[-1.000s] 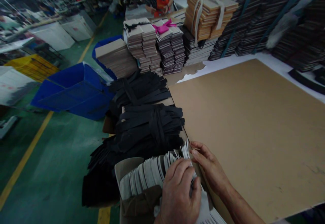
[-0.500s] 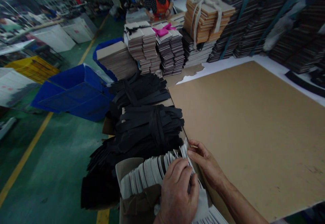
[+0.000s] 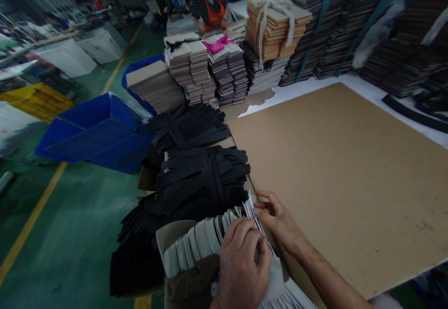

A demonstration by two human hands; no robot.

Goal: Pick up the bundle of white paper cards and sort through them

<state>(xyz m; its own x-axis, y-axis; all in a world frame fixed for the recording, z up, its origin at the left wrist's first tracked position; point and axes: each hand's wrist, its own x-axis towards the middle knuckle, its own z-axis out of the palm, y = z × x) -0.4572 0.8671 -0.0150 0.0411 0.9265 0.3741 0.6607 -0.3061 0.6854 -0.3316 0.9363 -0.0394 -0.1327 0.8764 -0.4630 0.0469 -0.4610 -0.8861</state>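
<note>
A cardboard box [image 3: 174, 228] at the bottom centre holds a tight row of thin white and grey pieces [image 3: 203, 237]. My left hand [image 3: 243, 262] lies over the row with its fingers curled around the pieces at the right end. My right hand [image 3: 276, 218] comes in from the right, thumb and fingers at the upper edge of the same white pieces [image 3: 250, 208]. Both hands grip these upright pieces from either side. Bundles of black strips [image 3: 206, 171] lie just beyond the box.
A large brown board [image 3: 336, 169] covers the table on the right. Blue bins [image 3: 94, 131] stand on the floor at left. Tied stacks of panels [image 3: 191, 66] line the back, with a person in an orange apron [image 3: 214, 12] behind them.
The whole view has shifted slightly, so the stacks and bins appear a little further left. Both hands keep nearly the same pose on the white pieces.
</note>
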